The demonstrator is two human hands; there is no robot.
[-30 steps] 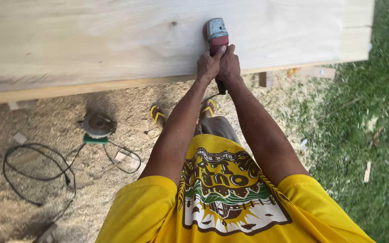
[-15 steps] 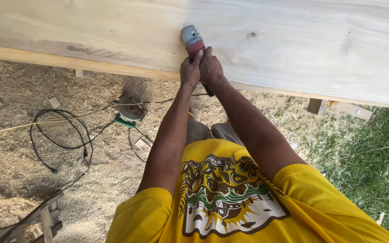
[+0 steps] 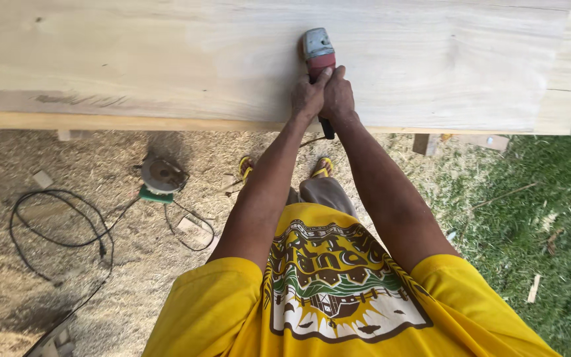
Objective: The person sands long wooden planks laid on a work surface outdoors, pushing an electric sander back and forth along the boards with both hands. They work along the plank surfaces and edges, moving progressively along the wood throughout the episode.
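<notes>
A red and grey power sander (image 3: pixel 318 53) rests on a wide pale wooden slab (image 3: pixel 133 59) that spans the top of the view. My left hand (image 3: pixel 306 99) and my right hand (image 3: pixel 338 96) sit side by side, both wrapped around the tool's rear handle. The tool's head points away from me, flat on the wood. Its black cord drops off the slab's near edge below my hands. My arms reach straight forward over a yellow printed shirt.
On the sawdust-covered ground lies a circular saw (image 3: pixel 160 177) with a green base, and a black cable (image 3: pixel 54 231) coils to its left. Wood offcuts (image 3: pixel 490 141) lie under the slab's right end. Grass (image 3: pixel 536 218) covers the right side. My sandalled feet (image 3: pixel 285 168) stand under the slab's edge.
The view has swung back and forth along the slab. Both hands have stayed on the tool, which now sits further right along the slab than half a second ago.
</notes>
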